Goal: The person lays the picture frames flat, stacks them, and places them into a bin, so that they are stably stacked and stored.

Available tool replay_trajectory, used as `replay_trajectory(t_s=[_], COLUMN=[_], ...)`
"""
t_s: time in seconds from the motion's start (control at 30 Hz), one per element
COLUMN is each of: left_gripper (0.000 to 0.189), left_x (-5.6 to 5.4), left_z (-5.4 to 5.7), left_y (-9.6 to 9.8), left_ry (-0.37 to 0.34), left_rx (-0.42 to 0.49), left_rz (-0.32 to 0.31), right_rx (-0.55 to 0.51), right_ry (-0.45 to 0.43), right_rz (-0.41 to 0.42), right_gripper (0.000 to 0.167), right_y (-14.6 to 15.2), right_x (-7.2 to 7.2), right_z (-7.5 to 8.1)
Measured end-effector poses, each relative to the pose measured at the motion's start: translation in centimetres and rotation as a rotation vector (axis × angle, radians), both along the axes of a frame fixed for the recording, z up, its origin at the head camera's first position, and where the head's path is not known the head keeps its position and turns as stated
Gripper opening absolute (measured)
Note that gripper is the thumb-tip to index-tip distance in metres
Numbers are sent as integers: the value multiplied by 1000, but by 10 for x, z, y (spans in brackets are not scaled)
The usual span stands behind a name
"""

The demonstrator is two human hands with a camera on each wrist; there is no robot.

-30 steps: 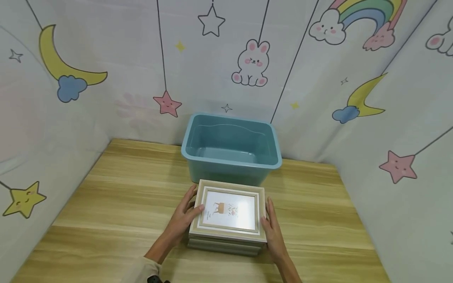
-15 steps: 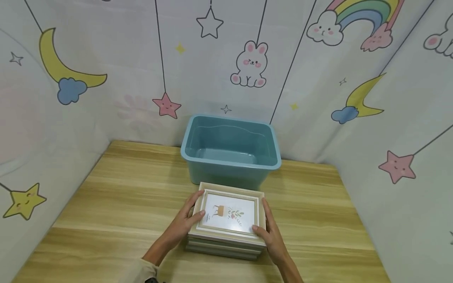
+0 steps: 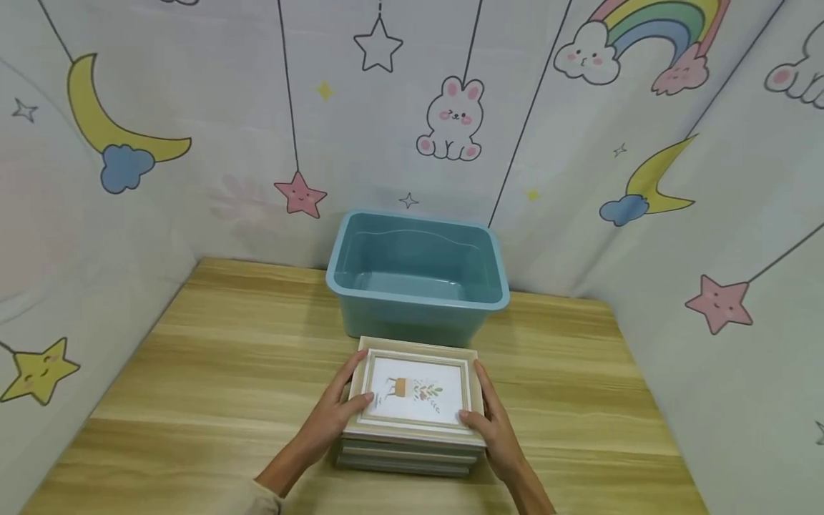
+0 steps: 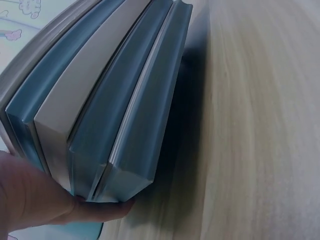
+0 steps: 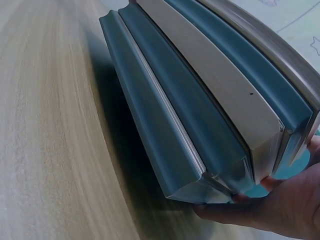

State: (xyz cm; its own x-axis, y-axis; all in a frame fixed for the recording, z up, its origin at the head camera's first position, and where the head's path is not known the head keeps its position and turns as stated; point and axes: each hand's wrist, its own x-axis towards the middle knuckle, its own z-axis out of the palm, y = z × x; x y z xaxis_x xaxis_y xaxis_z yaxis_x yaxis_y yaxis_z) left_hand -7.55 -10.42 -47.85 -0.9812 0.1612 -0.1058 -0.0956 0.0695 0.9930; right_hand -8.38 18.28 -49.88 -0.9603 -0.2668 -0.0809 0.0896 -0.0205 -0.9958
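Note:
A stack of several picture frames point(image 3: 408, 458) is held between both hands in the head view. On top lies a cream picture frame point(image 3: 418, 431) with a potted-plant print. My left hand point(image 3: 327, 415) grips the stack's left side, thumb over the top edge. My right hand point(image 3: 505, 435) grips the right side, its thumb on the top frame too. In the left wrist view, blue-looking and pale frame edges point(image 4: 120, 95) stand close together, with fingers against their end. Fingers likewise press the opposite end point(image 5: 235, 192) in the right wrist view. Whether the stack touches the table cannot be told.
Directly behind the stack is a blue plastic bin point(image 3: 418, 297), with no things visible inside. Both stand on a wood-grain table point(image 3: 244, 372). A patterned white cloth point(image 3: 232, 100) surrounds the table's back and sides.
The fingers have closed in along the sides of the stack, and the right thumb has come onto the top frame. Glare on its print has faded. The bin stays in place.

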Motion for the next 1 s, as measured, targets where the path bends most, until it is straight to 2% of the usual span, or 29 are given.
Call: replay_trajectory(t_s=[0.2,0.37,0.5,0.63,0.8,1.0], left_gripper=[77,81,82,81,81,78], left_x=[9,14,16,15,11,3], left_z=[15,36,58,82,114,147], left_y=[2,3,2,0,-3,-3], left_ry=[-35,-45,-47,-20,2,15], left_rx=[-19,-30,-46,-37,-26,-7], left_rz=[39,55,57,43,24,18], right_rx=[9,11,8,26,23,16], right_ry=[-21,-41,-32,-35,-42,17], right_rz=[-9,-2,17,36,59,115], right_gripper=[88,87,87,87,86,86], right_y=[0,0,1,1,2,4], right_x=[7,12,13,9,4,-7], right_z=[16,39,62,89,123,156])
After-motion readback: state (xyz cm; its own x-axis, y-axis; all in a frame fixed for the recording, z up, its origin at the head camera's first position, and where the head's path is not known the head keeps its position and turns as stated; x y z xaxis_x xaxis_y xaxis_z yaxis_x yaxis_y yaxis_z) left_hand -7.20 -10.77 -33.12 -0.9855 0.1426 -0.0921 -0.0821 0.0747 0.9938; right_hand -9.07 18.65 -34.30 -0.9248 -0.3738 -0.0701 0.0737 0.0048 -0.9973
